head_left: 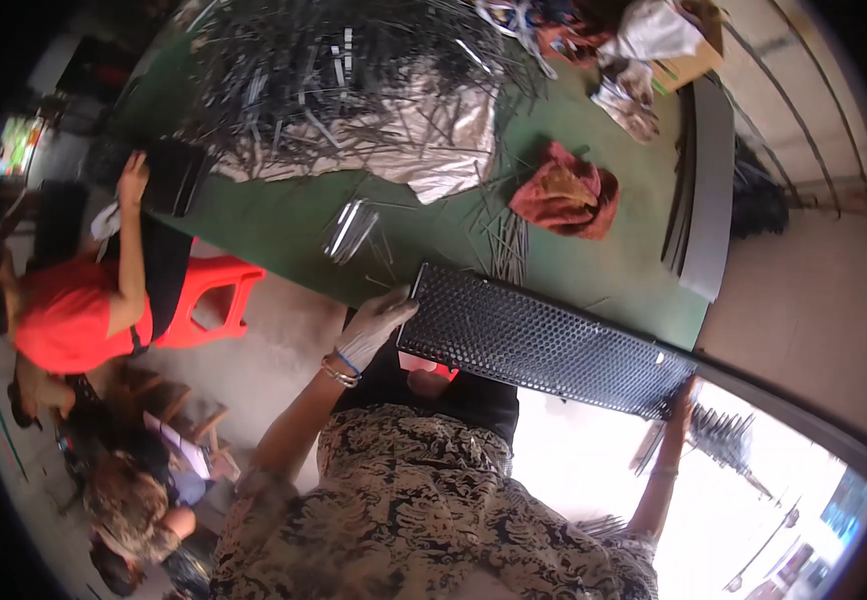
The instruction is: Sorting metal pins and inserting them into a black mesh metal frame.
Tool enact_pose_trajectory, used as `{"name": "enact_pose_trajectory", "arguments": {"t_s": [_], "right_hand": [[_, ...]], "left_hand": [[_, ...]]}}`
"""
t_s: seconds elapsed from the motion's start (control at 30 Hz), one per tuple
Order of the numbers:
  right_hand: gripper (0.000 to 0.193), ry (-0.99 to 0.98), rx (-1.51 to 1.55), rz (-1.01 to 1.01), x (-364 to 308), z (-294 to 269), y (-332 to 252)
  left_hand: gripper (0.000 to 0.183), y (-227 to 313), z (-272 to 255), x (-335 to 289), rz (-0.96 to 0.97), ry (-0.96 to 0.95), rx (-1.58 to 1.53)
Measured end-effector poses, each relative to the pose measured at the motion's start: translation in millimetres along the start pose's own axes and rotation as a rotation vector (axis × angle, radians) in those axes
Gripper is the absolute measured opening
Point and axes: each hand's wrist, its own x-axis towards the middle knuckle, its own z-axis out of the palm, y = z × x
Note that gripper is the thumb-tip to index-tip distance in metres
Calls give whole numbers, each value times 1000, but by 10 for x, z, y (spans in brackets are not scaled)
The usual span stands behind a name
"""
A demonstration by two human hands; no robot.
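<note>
A long black perforated panel [543,335] lies across in front of me, its far edge at the border of the green table. At its left end my left hand [378,325], in a pale glove, is closed on the short edge. My right hand [683,400] grips the right end near its lower corner; some of its fingers are hidden by the panel and glare. On the table just beyond the panel lie thin dark strips [508,245] and a small bundle of shiny strips [353,230].
The green table [293,215] bears a big heap of dark strips [353,70] on pale sheeting [453,150]. A reddish cloth [565,190] lies to the right, near stacked grey panels [708,190]. A co-worker in red [83,320] sits at left by a red stool [218,295].
</note>
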Motion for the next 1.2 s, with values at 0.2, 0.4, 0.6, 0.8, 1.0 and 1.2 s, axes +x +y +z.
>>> {"name": "enact_pose_trajectory", "arguments": {"t_s": [0.2,0.4,0.6,0.8,1.0,1.2], "right_hand": [[71,84,-88,-5,-911,-946,1321],[71,77,223,-584,-1466,-889,1988],[54,159,-4,-127,-923,-1045,2163],[54,135,251,-368,-879,-965,2217],[56,22,308,-484,-1099,-1048,2067],[86,330,-82,-200,-1490,-811,1682]], "left_hand": [[59,152,-276,-35,71,47,216],[49,-9,-398,218,218,-112,117],[47,-90,-206,276,251,-72,-65],[44,-100,-198,250,203,-71,-197],[39,-106,-162,228,169,-172,-305],[37,-2,-281,371,146,-47,-214]]}}
